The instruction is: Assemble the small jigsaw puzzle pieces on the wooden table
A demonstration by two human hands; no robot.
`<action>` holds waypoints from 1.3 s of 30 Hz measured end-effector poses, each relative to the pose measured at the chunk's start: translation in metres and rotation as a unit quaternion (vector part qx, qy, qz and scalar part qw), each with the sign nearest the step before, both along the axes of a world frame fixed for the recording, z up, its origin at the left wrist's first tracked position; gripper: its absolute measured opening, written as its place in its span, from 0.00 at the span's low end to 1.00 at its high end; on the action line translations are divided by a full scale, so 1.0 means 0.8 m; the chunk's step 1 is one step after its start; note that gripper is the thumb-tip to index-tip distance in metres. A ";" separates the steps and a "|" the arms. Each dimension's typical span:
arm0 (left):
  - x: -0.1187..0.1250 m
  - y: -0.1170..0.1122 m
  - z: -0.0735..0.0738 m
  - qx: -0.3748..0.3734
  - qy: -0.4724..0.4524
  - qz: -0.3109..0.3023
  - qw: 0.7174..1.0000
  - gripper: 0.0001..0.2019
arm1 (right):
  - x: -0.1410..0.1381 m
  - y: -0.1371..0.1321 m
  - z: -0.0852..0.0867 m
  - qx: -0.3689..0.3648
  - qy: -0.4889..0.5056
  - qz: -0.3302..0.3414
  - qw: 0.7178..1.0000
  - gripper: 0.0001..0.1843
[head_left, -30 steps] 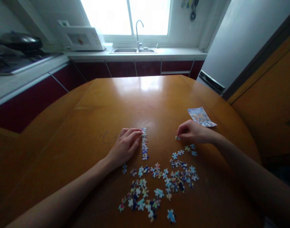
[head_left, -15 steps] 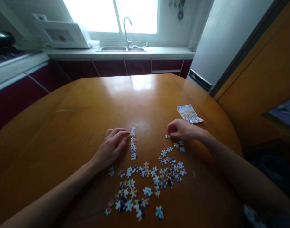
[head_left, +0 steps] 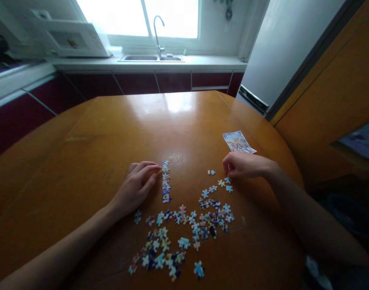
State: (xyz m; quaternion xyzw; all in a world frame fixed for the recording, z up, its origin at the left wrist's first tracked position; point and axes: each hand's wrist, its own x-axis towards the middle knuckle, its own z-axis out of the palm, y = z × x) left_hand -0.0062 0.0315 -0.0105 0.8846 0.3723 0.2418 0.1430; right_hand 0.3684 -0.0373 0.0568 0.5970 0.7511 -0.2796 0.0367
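puzzle pieces [head_left: 183, 242] lie loose on the bench [head_left: 142, 133], mostly nearer the person than either hand. the left hand [head_left: 140, 185] rests with fingertips at the upper edge of a narrow strip [head_left: 166, 181], its grip loosely apart and holding nothing; a sideways nudge there could bend or split the row. further right, a small bit of puzzle [head_left: 211, 172] sits alone, easily knocked by a passing wrist. the right hand [head_left: 243, 164] curls by a blue piece [head_left: 228, 180] (whether its grip pinches anything, i cannot tell), so dragging could scatter neighbours. its knuckles might also shift the picture sheet [head_left: 239, 142] just beyond.
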 end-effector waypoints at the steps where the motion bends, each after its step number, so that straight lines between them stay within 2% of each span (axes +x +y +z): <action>1: 0.000 0.000 0.000 -0.001 0.000 -0.001 1.000 0.13 | -0.002 -0.001 0.000 0.000 -0.011 0.003 1.000 0.03; 12: -0.002 0.002 -0.001 0.003 0.003 -0.004 1.000 0.13 | -0.004 0.003 -0.005 0.005 -0.037 0.022 0.999 0.02; 18: -0.002 0.002 -0.001 0.000 0.000 -0.003 1.000 0.13 | -0.005 -0.007 0.007 0.024 -0.060 0.010 0.998 0.03; 22: 0.000 0.000 0.003 -0.004 -0.005 -0.001 1.000 0.13 | -0.023 -0.029 0.018 0.022 -0.091 0.030 0.995 0.02; 28: -0.001 -0.001 0.003 -0.015 -0.004 -0.006 1.000 0.12 | -0.057 -0.047 0.019 0.041 -0.161 0.065 0.984 0.04; 33: 0.002 -0.006 0.005 -0.024 -0.007 -0.005 1.000 0.11 | -0.054 -0.049 0.014 0.036 -0.128 0.074 0.988 0.09; 39: 0.004 -0.012 0.009 -0.029 -0.018 -0.015 0.999 0.10 | -0.038 -0.045 0.016 0.018 -0.018 0.077 0.997 0.07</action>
